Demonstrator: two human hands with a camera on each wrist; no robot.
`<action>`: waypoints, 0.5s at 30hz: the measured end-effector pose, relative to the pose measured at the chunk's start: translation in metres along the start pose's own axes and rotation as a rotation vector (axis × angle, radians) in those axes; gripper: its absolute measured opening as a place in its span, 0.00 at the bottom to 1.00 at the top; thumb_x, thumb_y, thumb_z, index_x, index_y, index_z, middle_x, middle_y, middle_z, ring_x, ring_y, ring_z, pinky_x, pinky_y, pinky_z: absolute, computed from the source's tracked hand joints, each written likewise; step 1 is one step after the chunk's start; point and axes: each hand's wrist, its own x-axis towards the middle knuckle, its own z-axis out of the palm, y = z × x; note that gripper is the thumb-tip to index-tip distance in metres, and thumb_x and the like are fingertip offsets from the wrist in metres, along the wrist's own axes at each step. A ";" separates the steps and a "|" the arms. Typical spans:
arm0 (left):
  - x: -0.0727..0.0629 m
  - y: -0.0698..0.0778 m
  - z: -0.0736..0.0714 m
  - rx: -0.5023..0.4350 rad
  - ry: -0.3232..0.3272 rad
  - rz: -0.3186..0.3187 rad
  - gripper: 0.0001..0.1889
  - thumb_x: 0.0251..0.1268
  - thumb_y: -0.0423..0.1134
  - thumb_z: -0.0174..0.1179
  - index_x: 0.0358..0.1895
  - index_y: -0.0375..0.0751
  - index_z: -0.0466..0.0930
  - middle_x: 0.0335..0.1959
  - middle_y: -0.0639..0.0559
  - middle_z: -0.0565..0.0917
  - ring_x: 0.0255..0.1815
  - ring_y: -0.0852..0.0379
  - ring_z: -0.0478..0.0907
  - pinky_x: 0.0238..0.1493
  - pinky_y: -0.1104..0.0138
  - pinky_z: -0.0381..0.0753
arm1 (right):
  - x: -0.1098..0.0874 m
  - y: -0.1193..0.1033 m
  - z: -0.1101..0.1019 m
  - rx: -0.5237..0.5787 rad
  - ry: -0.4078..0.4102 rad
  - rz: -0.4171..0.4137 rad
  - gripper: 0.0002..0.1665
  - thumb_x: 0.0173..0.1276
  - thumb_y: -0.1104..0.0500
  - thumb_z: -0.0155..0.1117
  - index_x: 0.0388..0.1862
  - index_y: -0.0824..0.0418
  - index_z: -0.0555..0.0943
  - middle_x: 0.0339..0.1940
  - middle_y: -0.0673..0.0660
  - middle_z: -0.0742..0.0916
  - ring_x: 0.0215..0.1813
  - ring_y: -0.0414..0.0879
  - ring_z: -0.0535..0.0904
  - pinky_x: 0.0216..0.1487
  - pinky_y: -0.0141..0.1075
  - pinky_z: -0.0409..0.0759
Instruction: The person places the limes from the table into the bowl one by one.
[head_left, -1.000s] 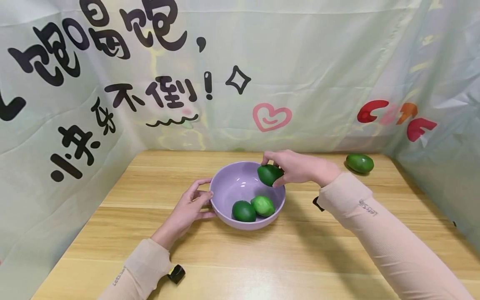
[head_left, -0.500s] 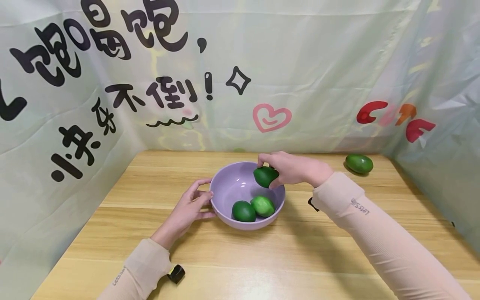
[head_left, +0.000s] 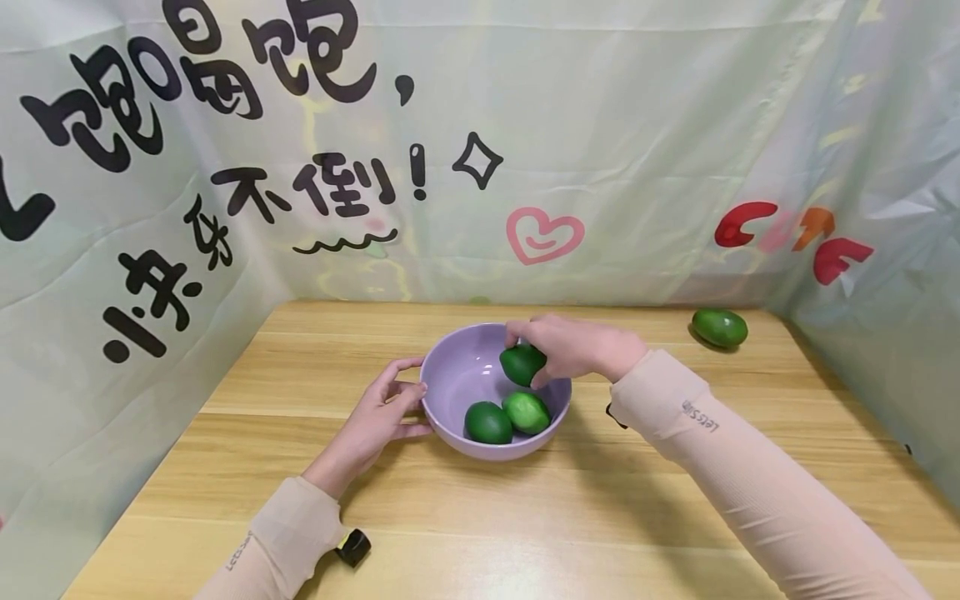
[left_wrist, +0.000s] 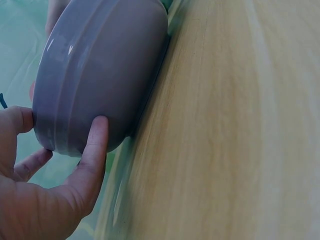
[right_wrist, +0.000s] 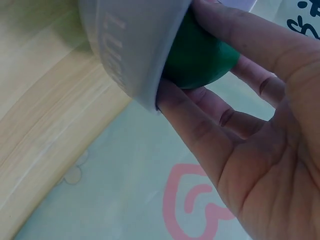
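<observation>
A light purple bowl stands on the table. My left hand holds its left side, with the thumb at the rim; in the left wrist view, fingers touch the outer wall of the bowl. My right hand grips a smooth dark green fruit inside the bowl's far right part. From the right wrist, this dark green fruit shows partly behind the bowl's rim, between thumb and fingers. At the bowl's bottom lie another dark green fruit and a lighter green, lime-like fruit, side by side.
A green, avocado-like fruit lies on the wooden table at the back right. A pale printed cloth hangs behind the table and along both sides.
My right hand has moved left and down with the dark green fruit, deeper over the bowl. My left hand and the bowl have stayed put.
</observation>
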 end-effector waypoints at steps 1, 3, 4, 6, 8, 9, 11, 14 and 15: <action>0.000 0.000 0.000 0.000 0.000 0.000 0.25 0.85 0.37 0.54 0.79 0.54 0.67 0.67 0.30 0.71 0.59 0.39 0.85 0.57 0.51 0.95 | 0.001 -0.001 0.001 0.001 -0.008 0.012 0.31 0.64 0.60 0.83 0.61 0.57 0.77 0.55 0.58 0.85 0.59 0.52 0.80 0.66 0.47 0.85; 0.000 0.000 0.000 0.000 0.000 0.001 0.25 0.85 0.37 0.54 0.79 0.54 0.67 0.67 0.30 0.71 0.59 0.39 0.84 0.57 0.51 0.95 | 0.002 -0.001 0.002 0.001 -0.019 0.025 0.32 0.64 0.59 0.83 0.62 0.57 0.76 0.56 0.58 0.85 0.60 0.52 0.80 0.67 0.48 0.85; 0.000 0.000 0.000 0.001 0.000 0.003 0.25 0.85 0.37 0.54 0.79 0.54 0.66 0.67 0.30 0.71 0.59 0.39 0.84 0.57 0.51 0.95 | 0.002 -0.001 0.003 0.004 -0.026 0.029 0.32 0.64 0.60 0.83 0.62 0.57 0.76 0.57 0.58 0.85 0.60 0.52 0.80 0.68 0.48 0.85; -0.001 0.000 0.000 0.000 0.001 0.003 0.25 0.85 0.37 0.54 0.79 0.54 0.67 0.67 0.30 0.71 0.59 0.39 0.84 0.57 0.52 0.95 | 0.004 -0.002 0.005 0.009 -0.037 0.035 0.32 0.64 0.60 0.83 0.62 0.57 0.76 0.57 0.58 0.85 0.60 0.52 0.81 0.68 0.47 0.86; -0.001 0.000 0.000 0.000 0.003 0.004 0.25 0.85 0.37 0.54 0.79 0.54 0.67 0.66 0.30 0.71 0.59 0.39 0.84 0.57 0.52 0.95 | 0.007 -0.002 0.007 0.011 -0.047 0.034 0.31 0.65 0.61 0.82 0.62 0.57 0.76 0.56 0.58 0.86 0.59 0.51 0.81 0.67 0.46 0.86; -0.001 0.000 0.000 0.003 0.001 0.008 0.26 0.85 0.37 0.54 0.80 0.53 0.66 0.66 0.30 0.71 0.59 0.39 0.84 0.57 0.52 0.95 | 0.008 -0.003 0.008 0.010 -0.052 0.035 0.30 0.65 0.61 0.82 0.62 0.57 0.77 0.56 0.57 0.86 0.59 0.51 0.81 0.66 0.46 0.86; -0.001 0.000 0.000 0.001 0.002 0.008 0.26 0.85 0.37 0.54 0.80 0.54 0.66 0.66 0.30 0.71 0.59 0.39 0.84 0.56 0.52 0.95 | 0.009 -0.003 0.009 0.012 -0.058 0.040 0.29 0.65 0.62 0.82 0.61 0.57 0.77 0.56 0.57 0.86 0.58 0.50 0.81 0.65 0.45 0.86; -0.001 0.000 0.000 0.000 0.001 0.007 0.26 0.85 0.38 0.54 0.80 0.54 0.66 0.66 0.30 0.71 0.58 0.40 0.84 0.57 0.52 0.95 | 0.009 -0.004 0.010 0.014 -0.066 0.049 0.29 0.65 0.62 0.82 0.60 0.56 0.77 0.55 0.56 0.86 0.58 0.49 0.81 0.65 0.44 0.86; -0.001 0.000 0.000 -0.001 0.000 0.008 0.26 0.85 0.37 0.54 0.80 0.53 0.66 0.66 0.30 0.71 0.58 0.40 0.84 0.57 0.51 0.95 | 0.009 -0.004 0.011 0.014 -0.067 0.050 0.29 0.65 0.62 0.82 0.60 0.56 0.77 0.55 0.56 0.86 0.58 0.49 0.81 0.65 0.44 0.86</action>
